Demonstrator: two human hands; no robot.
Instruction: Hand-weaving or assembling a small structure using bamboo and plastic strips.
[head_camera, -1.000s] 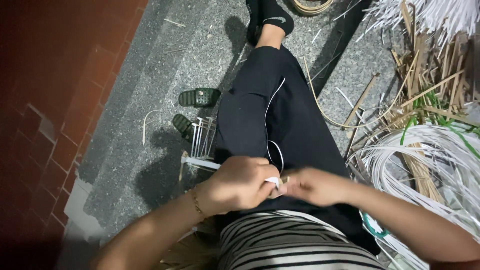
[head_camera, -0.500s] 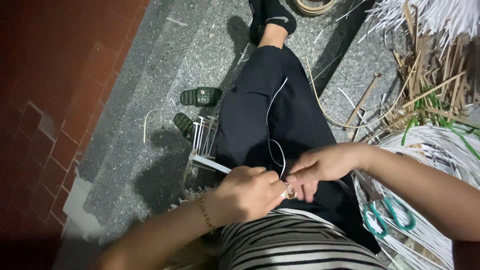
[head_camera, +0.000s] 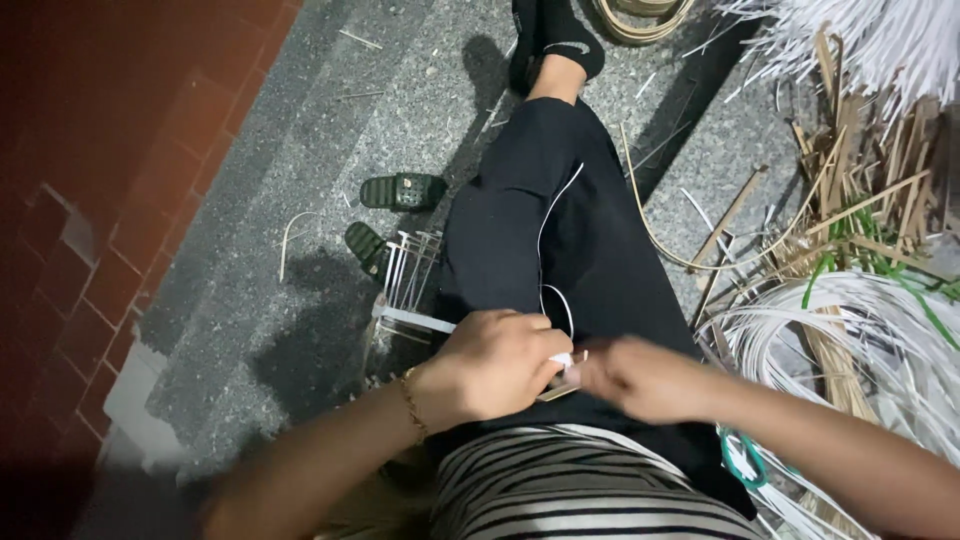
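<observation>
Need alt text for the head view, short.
Two bare hands, left hand and right hand, meet over a black-trousered lap, pinching a thin white strip. Coiled white strips lie right, green sandals on grey floor.

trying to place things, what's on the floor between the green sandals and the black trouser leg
A small frame of white upright strips stands there, beside the nearer green sandal and against the black trouser leg, seen in the head view.

granite floor (head_camera: 300, 200): green sandals (head_camera: 402, 191), strips (head_camera: 850, 320) (probably cane).
</observation>
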